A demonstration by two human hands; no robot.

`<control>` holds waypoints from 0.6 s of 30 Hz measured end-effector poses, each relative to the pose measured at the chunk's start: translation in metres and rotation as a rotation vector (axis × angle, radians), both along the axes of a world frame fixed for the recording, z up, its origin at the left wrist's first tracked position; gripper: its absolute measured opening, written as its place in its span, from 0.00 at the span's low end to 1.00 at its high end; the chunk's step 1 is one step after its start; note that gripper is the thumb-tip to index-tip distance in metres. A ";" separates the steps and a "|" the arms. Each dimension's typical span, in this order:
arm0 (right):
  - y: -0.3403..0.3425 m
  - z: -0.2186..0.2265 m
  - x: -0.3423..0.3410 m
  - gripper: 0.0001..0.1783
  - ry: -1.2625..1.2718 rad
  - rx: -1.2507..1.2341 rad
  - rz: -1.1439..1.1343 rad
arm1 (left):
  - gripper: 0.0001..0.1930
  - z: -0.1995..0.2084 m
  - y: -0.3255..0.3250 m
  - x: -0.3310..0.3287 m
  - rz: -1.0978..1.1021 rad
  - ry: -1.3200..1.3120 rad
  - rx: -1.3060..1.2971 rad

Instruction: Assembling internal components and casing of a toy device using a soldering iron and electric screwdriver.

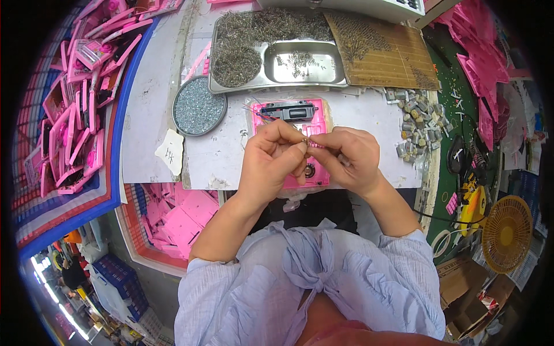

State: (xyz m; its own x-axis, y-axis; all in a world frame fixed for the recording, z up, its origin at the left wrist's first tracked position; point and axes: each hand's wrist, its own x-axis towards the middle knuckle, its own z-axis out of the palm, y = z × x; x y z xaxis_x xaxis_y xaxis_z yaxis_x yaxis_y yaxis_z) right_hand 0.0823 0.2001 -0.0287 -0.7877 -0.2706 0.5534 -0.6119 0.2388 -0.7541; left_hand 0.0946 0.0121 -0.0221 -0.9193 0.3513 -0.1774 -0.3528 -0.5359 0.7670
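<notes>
Carrying the things is one white tabletop (372, 109). Along its back edge, one metal tray (337, 72) holds heaps of thin metal bits (271, 26); one brown sheet (398, 53) has more. One pink case (319, 119) lies by the front edge, its long side running front to back, its black part (287, 109) at the back end. Over it meet the left hand (262, 158) and the right hand (355, 157). One round dish (200, 134), nearer the left edge, is full of grey bits (199, 106). Smallest is one tiny part (306, 140), too small to show which way it points: the left pinches it between thumb and finger; I cannot tell if the right grips it too.
</notes>
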 end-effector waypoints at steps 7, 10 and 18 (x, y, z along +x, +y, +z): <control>-0.002 0.007 0.001 0.08 -0.985 -0.467 0.154 | 0.05 -0.001 0.009 0.004 0.145 0.304 -0.428; -0.004 0.007 0.003 0.07 -0.757 -0.318 0.112 | 0.06 -0.007 0.003 0.003 0.119 0.352 -0.498; 0.002 0.005 -0.005 0.08 -0.411 -0.004 0.030 | 0.07 -0.002 0.005 0.006 0.111 0.243 -0.355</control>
